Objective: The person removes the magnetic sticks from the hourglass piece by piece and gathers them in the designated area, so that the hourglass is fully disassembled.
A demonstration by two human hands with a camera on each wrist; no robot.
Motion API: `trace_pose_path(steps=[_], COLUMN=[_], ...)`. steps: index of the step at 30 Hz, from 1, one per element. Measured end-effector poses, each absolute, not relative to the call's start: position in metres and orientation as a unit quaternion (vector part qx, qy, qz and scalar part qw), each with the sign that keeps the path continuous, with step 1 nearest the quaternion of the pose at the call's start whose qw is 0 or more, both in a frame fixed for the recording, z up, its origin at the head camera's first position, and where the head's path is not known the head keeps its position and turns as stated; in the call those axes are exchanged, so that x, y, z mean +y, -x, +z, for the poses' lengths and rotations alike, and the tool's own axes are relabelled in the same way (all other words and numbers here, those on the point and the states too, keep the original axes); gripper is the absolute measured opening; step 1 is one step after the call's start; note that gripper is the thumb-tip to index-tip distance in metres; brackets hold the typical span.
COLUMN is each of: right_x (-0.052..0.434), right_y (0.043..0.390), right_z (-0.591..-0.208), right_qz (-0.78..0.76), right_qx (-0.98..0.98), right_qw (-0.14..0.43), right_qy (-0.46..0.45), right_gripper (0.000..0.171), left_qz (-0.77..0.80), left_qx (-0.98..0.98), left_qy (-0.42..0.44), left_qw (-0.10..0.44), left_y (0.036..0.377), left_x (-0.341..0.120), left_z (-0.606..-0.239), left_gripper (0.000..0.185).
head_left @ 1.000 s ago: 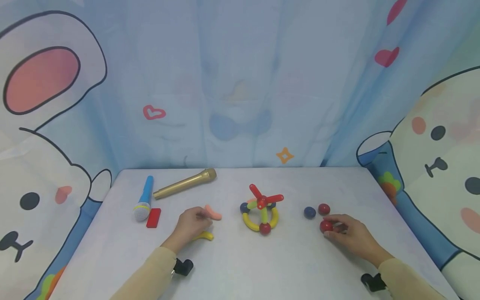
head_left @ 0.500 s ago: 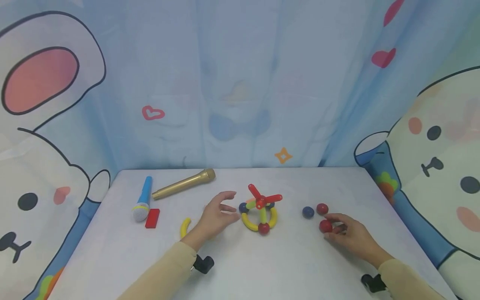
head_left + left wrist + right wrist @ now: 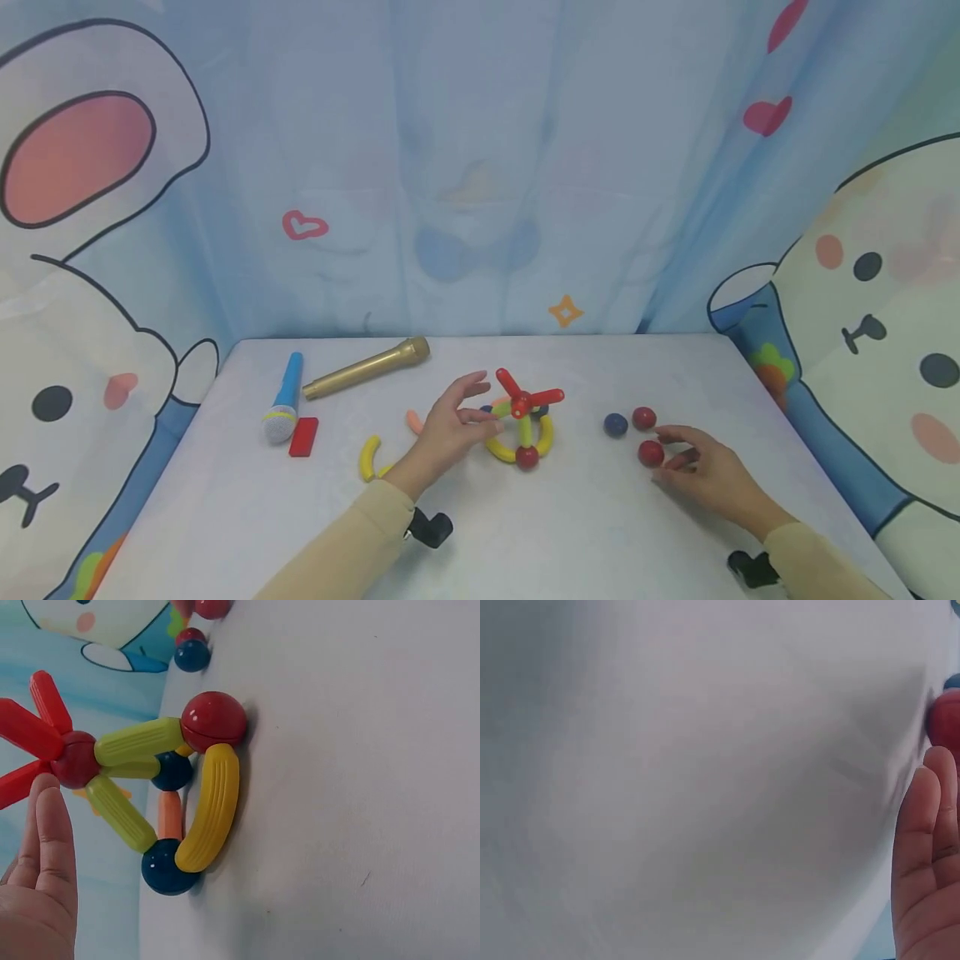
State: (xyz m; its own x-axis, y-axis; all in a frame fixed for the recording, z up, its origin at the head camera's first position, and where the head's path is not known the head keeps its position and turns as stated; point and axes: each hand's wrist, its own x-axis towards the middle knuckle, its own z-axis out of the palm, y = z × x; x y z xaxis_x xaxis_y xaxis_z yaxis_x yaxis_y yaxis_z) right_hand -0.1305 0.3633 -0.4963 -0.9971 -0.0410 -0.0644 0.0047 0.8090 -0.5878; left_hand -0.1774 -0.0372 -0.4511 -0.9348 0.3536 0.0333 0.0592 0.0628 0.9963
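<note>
Landmark: the magnet-stick toy (image 3: 521, 427) sits mid-table (image 3: 525, 533); everything below is placed off it.

Toy build: two yellow curved bars (image 3: 211, 810) make a ring on the table, joined by a red ball (image 3: 214, 720) at the near end and dark blue balls. Green sticks rise to a red hub with red blades (image 3: 528, 396) on top.

Your left hand (image 3: 448, 425): right up against the toy's left side, fingers (image 3: 46, 832) spread fairly wide and mostly straight, fingertips at the ring and hub. It isn't gripping anything.

Your right hand (image 3: 701, 473): well to the right of the toy, lying loose and open on the table, fingertips just beside a loose red ball (image 3: 651, 452). Can't tell if they actually touch it.

Spare balls: another red ball (image 3: 643, 417) and a blue ball (image 3: 616, 425) between the toy and that hand.

Left of the toy: orange piece (image 3: 413, 420), loose yellow curve (image 3: 368, 457), then red block (image 3: 303, 436), blue toy mic (image 3: 283, 408) and gold mic (image 3: 366, 366) further out.
</note>
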Motion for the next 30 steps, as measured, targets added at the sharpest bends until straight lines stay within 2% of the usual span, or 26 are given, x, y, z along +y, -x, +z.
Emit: trace_pose_path(steps=[9, 15, 22, 30], right_x=[0.358, 0.305, 0.237, 0.212], right_y=[0.136, 0.160, 0.183, 0.188], right_z=[-0.466, -0.440, -0.430, -0.434], right_qz=[-0.322, -0.383, -0.436, -0.427], right_qx=[0.946, 0.922, 0.894, 0.894], right_qw=[-0.004, 0.021, 0.033, 0.019], right_qy=[0.042, 0.054, 0.102, 0.135], right_gripper=[0.065, 0.061, 0.056, 0.036], left_qz=[0.683, 0.690, 0.712, 0.730], left_qx=[0.701, 0.693, 0.670, 0.648], left_qy=[-0.150, -0.139, -0.136, -0.151], left_qw=[0.141, 0.155, 0.160, 0.156], left_y=[0.180, 0.185, 0.189, 0.190], left_x=[-0.030, -0.023, -0.013, -0.005], left_z=[-0.456, -0.461, -0.463, -0.463], left_gripper=[0.082, 0.085, 0.083, 0.075])
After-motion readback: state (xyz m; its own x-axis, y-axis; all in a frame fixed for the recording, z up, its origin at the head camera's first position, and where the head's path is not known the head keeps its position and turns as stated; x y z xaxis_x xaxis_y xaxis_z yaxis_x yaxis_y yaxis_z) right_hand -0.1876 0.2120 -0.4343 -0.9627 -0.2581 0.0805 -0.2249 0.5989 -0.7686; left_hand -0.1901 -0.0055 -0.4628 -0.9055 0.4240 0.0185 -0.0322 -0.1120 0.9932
